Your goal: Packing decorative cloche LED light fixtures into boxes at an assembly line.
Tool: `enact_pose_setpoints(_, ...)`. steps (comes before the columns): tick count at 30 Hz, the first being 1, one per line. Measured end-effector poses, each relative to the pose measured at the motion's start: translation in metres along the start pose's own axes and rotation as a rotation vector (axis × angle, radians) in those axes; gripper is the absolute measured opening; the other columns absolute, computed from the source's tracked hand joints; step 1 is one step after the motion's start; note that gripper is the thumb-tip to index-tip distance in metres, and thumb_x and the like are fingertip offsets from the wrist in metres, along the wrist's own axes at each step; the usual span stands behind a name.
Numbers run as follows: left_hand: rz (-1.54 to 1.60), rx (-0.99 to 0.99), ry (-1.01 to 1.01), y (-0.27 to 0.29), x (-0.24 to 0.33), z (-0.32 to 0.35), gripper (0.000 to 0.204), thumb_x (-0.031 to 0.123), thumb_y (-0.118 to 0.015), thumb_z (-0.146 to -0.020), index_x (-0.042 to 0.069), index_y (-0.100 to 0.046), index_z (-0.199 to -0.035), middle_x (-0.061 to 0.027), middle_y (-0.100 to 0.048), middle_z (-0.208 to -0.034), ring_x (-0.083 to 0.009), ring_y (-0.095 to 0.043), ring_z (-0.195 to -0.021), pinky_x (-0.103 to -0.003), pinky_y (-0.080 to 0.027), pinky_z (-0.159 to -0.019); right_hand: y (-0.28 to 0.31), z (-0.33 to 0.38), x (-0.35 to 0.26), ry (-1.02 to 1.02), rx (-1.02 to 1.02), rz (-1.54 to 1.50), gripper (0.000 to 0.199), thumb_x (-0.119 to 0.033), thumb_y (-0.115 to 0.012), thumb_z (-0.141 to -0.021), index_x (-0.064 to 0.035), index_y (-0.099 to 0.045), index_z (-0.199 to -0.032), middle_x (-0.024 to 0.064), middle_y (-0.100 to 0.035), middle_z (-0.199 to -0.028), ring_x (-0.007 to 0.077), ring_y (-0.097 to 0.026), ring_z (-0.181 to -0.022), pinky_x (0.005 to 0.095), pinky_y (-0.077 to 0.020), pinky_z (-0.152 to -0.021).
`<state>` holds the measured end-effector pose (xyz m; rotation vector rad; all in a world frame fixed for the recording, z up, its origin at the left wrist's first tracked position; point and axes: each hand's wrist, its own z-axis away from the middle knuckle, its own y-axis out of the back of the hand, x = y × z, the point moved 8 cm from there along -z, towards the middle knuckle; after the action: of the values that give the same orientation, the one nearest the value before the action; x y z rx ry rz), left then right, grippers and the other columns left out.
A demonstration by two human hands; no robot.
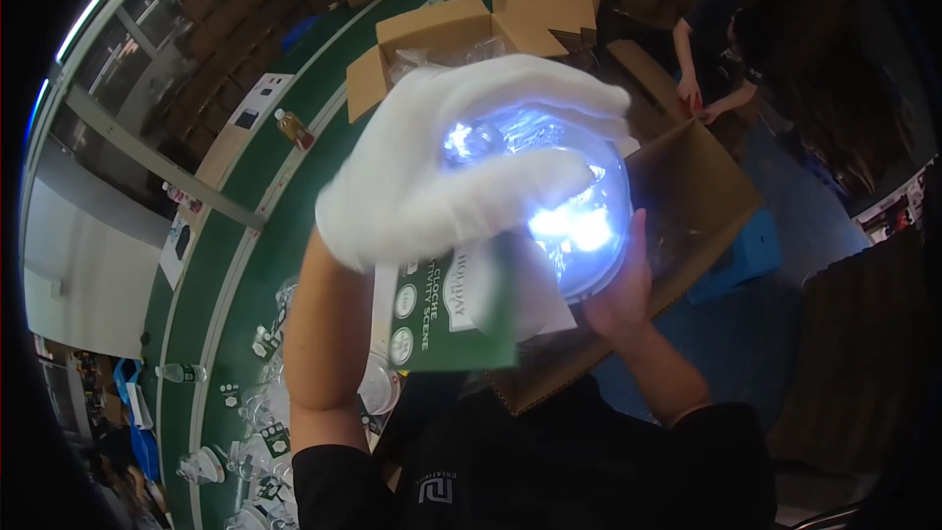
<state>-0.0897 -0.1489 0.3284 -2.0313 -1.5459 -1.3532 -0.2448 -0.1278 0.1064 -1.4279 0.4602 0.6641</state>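
In front of me I hold a clear dome-shaped cloche ornament (610, 182), glowing bright blue-white from lights inside. My left hand (432, 162), in a white glove, wraps its fingers and thumb around the near side of the dome. My bare right hand (620, 299) supports it from beneath on the right, its fingers partly hidden behind it. A green and white printed card (442, 324) shows just below the gloved hand, partly blurred. Glare hides what is inside the dome.
A large open carton (711, 172) stands at the right. Another open box (432, 25) with clear plastic sits on the green table (235, 285). Several clear domes with tags (260, 456) lie at lower left. A bottle (292, 130) stands farther off. A co-worker (721, 59) works at upper right.
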Motion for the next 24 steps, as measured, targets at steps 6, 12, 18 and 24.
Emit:
enact_pose_setpoints(6, 0.029, -0.072, 0.031, 0.003, -0.018, -0.002, 0.058, 0.043, -0.07, -0.087, 0.0, -0.065, -0.125, -0.0153, -0.069, -0.117, -0.0262, -0.067, -0.108, -0.037, -0.051, -0.096, -0.01, 0.019, 0.024, -0.215, -0.008, -0.137, 0.066, -0.055, -0.034, -0.107, -0.0059, -0.039, -0.15, 0.011, -0.052, -0.144, 0.0239, -0.053, -0.13, 0.039, -0.044, -0.108)
enact_pose_setpoints(12, -0.06, 0.014, 0.003, -0.038, -0.028, 0.019, 0.057, 0.043, -0.069, -0.089, -0.002, -0.063, -0.124, -0.0145, -0.068, -0.114, -0.0257, -0.066, -0.103, -0.036, -0.051, -0.092, -0.011, 0.028, 0.015, -0.191, 0.124, -0.158, 0.062, -0.052, -0.034, -0.108, -0.0052, -0.042, -0.148, 0.0111, -0.053, -0.144, 0.0251, -0.053, -0.129, 0.0401, -0.0433, -0.109)
enact_pose_setpoints(18, -0.13, 0.086, -0.042, -0.048, -0.026, 0.069, 0.057, 0.043, -0.068, -0.09, -0.003, -0.062, -0.123, -0.0137, -0.067, -0.111, -0.0251, -0.065, -0.099, -0.035, -0.051, -0.088, 0.012, 0.017, 0.005, -0.096, 0.09, -0.01, 0.061, -0.053, -0.034, -0.108, -0.005, -0.045, -0.144, 0.0108, -0.063, -0.127, 0.0183, -0.066, -0.102, 0.0309, -0.0568, -0.074)
enact_pose_setpoints(24, -0.223, 0.225, -0.064, 0.024, -0.039, 0.107, 0.056, 0.043, -0.066, -0.092, -0.005, -0.06, -0.122, -0.013, -0.066, -0.108, -0.0245, -0.064, -0.095, -0.035, -0.051, -0.085, 0.008, 0.015, 0.014, -0.055, -0.003, -0.031, 0.058, -0.053, -0.033, -0.108, -0.0063, -0.051, -0.137, 0.0086, -0.068, -0.111, 0.0139, -0.068, -0.078, 0.0267, -0.0493, -0.047)
